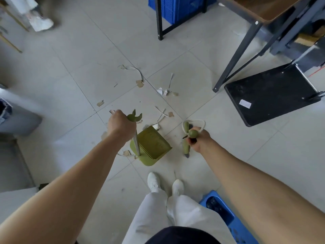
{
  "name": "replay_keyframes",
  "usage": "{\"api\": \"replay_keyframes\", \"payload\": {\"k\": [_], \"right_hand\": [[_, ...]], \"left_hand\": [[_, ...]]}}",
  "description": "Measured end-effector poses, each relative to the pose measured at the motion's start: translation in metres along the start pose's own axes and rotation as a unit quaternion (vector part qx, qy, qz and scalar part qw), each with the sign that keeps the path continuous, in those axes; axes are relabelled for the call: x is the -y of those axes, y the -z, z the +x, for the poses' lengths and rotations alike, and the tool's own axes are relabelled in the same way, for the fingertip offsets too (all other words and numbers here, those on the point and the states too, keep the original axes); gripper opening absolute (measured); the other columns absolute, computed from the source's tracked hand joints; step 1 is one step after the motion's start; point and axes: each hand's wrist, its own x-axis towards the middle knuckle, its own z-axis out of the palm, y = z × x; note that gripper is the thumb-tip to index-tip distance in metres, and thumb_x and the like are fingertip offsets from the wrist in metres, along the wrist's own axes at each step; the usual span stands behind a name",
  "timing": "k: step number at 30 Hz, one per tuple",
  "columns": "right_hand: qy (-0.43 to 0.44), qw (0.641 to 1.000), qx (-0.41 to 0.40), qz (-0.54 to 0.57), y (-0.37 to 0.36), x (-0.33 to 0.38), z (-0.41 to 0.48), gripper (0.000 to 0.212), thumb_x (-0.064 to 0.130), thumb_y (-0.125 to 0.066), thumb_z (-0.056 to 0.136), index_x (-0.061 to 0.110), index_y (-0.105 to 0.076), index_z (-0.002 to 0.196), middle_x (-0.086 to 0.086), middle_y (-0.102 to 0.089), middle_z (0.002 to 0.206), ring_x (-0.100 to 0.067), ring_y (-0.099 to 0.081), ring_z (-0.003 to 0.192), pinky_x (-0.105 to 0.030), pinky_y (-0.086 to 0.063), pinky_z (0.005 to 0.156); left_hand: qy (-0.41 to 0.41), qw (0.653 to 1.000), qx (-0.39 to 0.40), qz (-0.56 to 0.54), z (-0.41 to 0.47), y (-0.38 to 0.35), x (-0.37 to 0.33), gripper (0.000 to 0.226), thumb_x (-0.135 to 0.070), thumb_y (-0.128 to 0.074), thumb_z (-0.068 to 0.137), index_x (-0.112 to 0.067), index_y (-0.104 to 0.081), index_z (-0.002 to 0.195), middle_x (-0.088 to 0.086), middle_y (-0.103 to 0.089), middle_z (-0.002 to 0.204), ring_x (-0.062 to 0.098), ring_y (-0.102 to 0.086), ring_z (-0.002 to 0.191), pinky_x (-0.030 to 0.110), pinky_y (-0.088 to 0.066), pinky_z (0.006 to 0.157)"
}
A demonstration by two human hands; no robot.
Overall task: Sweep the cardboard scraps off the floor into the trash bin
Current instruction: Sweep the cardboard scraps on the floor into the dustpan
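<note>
Several brown cardboard scraps (140,83) and white strips (161,114) lie scattered on the grey tiled floor ahead of me. My left hand (119,123) grips the top of the metal handle of a green upright dustpan (152,146), which stands on the floor with its mouth facing the scraps. My right hand (199,139) is closed on the green top of a broom handle (192,133) with a white cord loop; the broom's green head (185,147) points down beside the dustpan. No trash bin is identifiable in view.
A black flat platform (269,95) and dark metal table legs (233,55) stand at right. A blue crate (175,7) sits at the top behind a black frame. A blue object (226,217) lies by my right foot. Another person's legs (37,20) are at top left.
</note>
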Motion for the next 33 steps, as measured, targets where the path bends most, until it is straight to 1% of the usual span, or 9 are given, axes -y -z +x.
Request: {"api": "replay_keyframes", "payload": {"k": [3,6,13,16,19,24,28,30,33], "right_hand": [[0.000,0.999,0.035,-0.016,-0.023,-0.010,0.002,0.024,-0.002,-0.037,0.092,0.006,-0.046,0.071,-0.010,-0.041,0.065,-0.018,-0.040,0.043,-0.013,-0.034,0.030],[0.000,0.999,0.044,-0.031,-0.030,-0.012,0.005,0.020,0.005,-0.037,0.093,0.007,-0.045,0.075,-0.011,-0.040,0.067,-0.016,-0.042,0.041,-0.012,-0.032,0.028],[0.028,1.000,0.012,-0.003,-0.044,0.008,-0.005,0.021,0.001,-0.037,0.091,0.005,-0.045,0.073,-0.011,-0.043,0.066,-0.017,-0.043,0.037,-0.010,-0.034,0.031],[0.035,0.999,0.003,0.012,-0.051,0.016,-0.001,0.009,0.006,-0.046,0.095,0.007,-0.055,0.096,-0.009,-0.049,0.072,-0.016,-0.051,0.039,-0.012,-0.040,0.033],[0.018,1.000,-0.009,0.004,-0.056,0.010,0.013,0.024,0.002,-0.046,0.092,0.015,-0.048,0.112,-0.008,-0.049,0.074,-0.012,-0.050,0.026,-0.014,-0.042,0.033],[-0.017,0.999,0.021,-0.021,-0.089,-0.022,0.013,0.017,0.008,-0.045,0.095,0.011,-0.055,0.109,-0.009,-0.051,0.057,-0.012,-0.045,0.023,-0.013,-0.038,0.032],[-0.014,0.998,0.056,-0.025,-0.117,-0.025,0.007,0.019,0.000,-0.041,0.094,0.004,-0.050,0.077,-0.010,-0.044,0.065,-0.017,-0.046,0.040,-0.016,-0.037,0.034],[-0.011,0.998,0.050,-0.030,-0.120,-0.019,0.017,0.017,0.004,-0.039,0.094,0.003,-0.049,0.080,-0.013,-0.044,0.069,-0.017,-0.045,0.046,-0.014,-0.036,0.030],[-0.024,0.998,0.054,-0.007,-0.121,-0.008,0.022,0.013,0.009,-0.035,0.095,0.004,-0.047,0.100,-0.012,-0.043,0.075,-0.014,-0.048,0.030,-0.012,-0.035,0.028]], "left_hand": [[0.019,1.000,-0.003,-0.009,-0.007,0.001,0.015,0.020,-0.010,-0.048,0.087,-0.004,-0.053,0.105,0.019,-0.065,0.095,0.026,-0.049,0.067,0.024,-0.034,0.046],[0.047,0.999,-0.002,-0.001,-0.011,0.004,0.028,0.020,-0.011,-0.049,0.084,-0.004,-0.054,0.102,0.018,-0.064,0.096,0.031,-0.052,0.072,0.029,-0.039,0.058],[0.075,0.997,0.013,-0.034,-0.008,0.018,0.039,0.021,0.000,-0.054,0.082,0.001,-0.056,0.103,0.016,-0.061,0.097,0.022,-0.050,0.070,0.026,-0.038,0.045],[0.077,0.996,0.017,-0.040,-0.004,0.024,0.042,0.021,0.001,-0.054,0.080,0.002,-0.057,0.101,0.016,-0.062,0.095,0.022,-0.050,0.070,0.026,-0.037,0.045],[0.078,0.996,0.013,-0.043,0.003,0.029,0.045,0.021,0.002,-0.054,0.081,0.002,-0.056,0.102,0.016,-0.060,0.094,0.023,-0.050,0.072,0.027,-0.038,0.048],[0.072,0.997,0.016,-0.036,0.016,0.034,0.050,0.018,-0.002,-0.056,0.084,0.000,-0.054,0.101,0.014,-0.057,0.092,0.025,-0.050,0.076,0.032,-0.042,0.057],[0.067,0.997,0.023,-0.041,0.027,0.040,0.054,0.013,-0.003,-0.056,0.084,-0.002,-0.052,0.096,0.014,-0.057,0.094,0.016,-0.044,0.062,0.027,-0.038,0.047],[0.066,0.997,0.024,-0.038,0.036,0.046,0.055,0.014,-0.002,-0.054,0.083,-0.001,-0.054,0.097,0.015,-0.058,0.094,0.016,-0.045,0.061,0.026,-0.036,0.043],[0.066,0.997,0.033,-0.035,0.053,0.051,0.054,0.019,-0.002,-0.052,0.082,0.002,-0.057,0.100,0.017,-0.061,0.096,0.018,-0.048,0.062,0.026,-0.034,0.041]]}}
